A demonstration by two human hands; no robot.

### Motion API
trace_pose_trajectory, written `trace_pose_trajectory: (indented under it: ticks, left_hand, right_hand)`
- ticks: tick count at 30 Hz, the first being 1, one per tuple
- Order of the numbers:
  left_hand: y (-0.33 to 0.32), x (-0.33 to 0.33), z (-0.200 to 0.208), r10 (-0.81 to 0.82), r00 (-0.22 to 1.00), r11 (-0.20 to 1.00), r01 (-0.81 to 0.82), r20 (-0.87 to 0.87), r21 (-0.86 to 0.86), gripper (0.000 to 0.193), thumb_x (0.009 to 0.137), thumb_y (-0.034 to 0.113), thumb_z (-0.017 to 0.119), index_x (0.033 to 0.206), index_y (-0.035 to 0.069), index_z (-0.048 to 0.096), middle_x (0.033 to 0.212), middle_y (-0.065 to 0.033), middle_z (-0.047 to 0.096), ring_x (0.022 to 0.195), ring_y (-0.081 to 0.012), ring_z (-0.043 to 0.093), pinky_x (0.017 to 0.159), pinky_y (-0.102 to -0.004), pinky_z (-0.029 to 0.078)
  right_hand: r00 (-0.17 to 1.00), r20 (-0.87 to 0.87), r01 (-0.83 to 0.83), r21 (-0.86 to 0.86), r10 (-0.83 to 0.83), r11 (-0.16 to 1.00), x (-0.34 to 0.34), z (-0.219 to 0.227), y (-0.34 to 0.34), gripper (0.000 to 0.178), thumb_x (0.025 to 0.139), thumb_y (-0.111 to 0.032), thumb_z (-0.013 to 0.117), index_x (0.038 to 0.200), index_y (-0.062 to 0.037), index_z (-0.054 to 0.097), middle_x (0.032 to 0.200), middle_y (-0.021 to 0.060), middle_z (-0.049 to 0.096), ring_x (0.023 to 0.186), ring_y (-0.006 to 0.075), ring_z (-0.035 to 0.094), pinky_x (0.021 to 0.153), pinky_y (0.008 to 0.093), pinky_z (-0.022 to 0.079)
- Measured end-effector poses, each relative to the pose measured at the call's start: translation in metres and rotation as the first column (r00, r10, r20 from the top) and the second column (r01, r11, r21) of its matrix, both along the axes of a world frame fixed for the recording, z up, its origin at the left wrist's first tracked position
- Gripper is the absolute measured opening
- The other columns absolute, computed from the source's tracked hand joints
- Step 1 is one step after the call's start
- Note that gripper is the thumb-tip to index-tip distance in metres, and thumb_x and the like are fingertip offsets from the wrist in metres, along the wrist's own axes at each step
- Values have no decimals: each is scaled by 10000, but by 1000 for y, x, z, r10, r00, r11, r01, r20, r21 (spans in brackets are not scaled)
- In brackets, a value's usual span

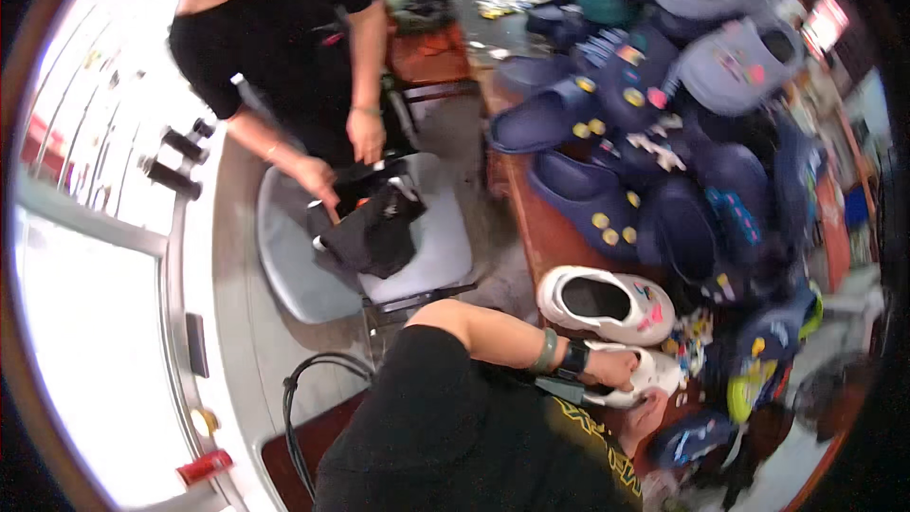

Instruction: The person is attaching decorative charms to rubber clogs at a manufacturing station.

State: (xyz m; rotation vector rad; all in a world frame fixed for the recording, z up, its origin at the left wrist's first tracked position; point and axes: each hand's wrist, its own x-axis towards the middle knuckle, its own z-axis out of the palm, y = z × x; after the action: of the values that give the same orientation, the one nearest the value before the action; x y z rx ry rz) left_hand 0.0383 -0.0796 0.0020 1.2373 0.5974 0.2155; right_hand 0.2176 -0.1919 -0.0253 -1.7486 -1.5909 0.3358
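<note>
A white clog [656, 372] is held low over the edge of the table, close against my body. My left hand [611, 369], with a bracelet and a dark watch on its wrist, is closed with its fingers curled at the clog's opening. My right hand [645, 423] is pressed to the near side of the same clog, its fingers blurred and partly hidden. Just beyond lies a second white clog [614, 301] with pink charms on its toe. Small colourful charms [692, 341] are scattered beside the two clogs.
Dark blue clogs [588, 199] with charms and several greyish ones [741, 66] are heaped along the brown table [550, 242]. To the left another person [284, 47] handles a black bag [374, 232] on a grey chair [441, 218]. Black cables [289, 408] curve near my left side.
</note>
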Motion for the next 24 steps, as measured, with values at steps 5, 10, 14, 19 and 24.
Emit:
trace_pose_trajectory:
  ticks: [5, 10, 14, 19, 24]
  left_hand:
    - [-2, -17, -33, 30, 969, 975, 26, 247, -222, 260, 846, 113, 603, 1083, 7, 613, 1020, -36, 646, 870, -113, 583, 766, -278, 468]
    - [5, -18, -2, -7, 997, 961, 29, 79, -275, 309, 852, 117, 612, 1129, -15, 575, 1032, -36, 640, 881, -98, 578, 796, -254, 464]
    - [7, -4, -3, -39, 993, 948, 72, 114, -310, 287, 880, 110, 605, 1143, -4, 590, 1074, -29, 637, 915, -79, 583, 817, -248, 460]
    - [21, -19, 12, -253, 967, 964, 250, -33, -90, 311, 911, 182, 575, 1161, -3, 573, 1044, -8, 634, 928, -67, 542, 832, -246, 443]
    - [31, -80, 78, 0, 980, 753, 131, -199, 645, 251, 867, 243, 612, 859, -7, 603, 896, -166, 613, 767, -276, 579, 657, -379, 456]
  right_hand:
    - [908, 420, -86, 163, 10, 983, 8, 10, 40, 109, 842, -112, 536, 768, -33, 548, 707, 110, 552, 629, 252, 533, 591, 354, 436]
    - [953, -215, 193, -111, -213, 975, 31, 43, 87, 384, 943, -303, 468, 761, 26, 545, 646, 177, 565, 571, 282, 543, 549, 352, 404]
    - [974, 3, 227, -133, -228, 965, 53, 44, 108, 380, 916, -347, 479, 818, -3, 609, 682, 197, 589, 638, 331, 588, 586, 429, 435]
    - [916, 401, -4, 66, -23, 998, 30, 62, 131, 312, 865, -318, 526, 791, -35, 633, 784, 175, 600, 750, 345, 563, 663, 433, 436]
    - [906, 265, -352, 41, 330, 935, -6, 77, 118, 91, 807, -109, 564, 846, -41, 609, 881, 137, 592, 841, 337, 557, 739, 401, 455]
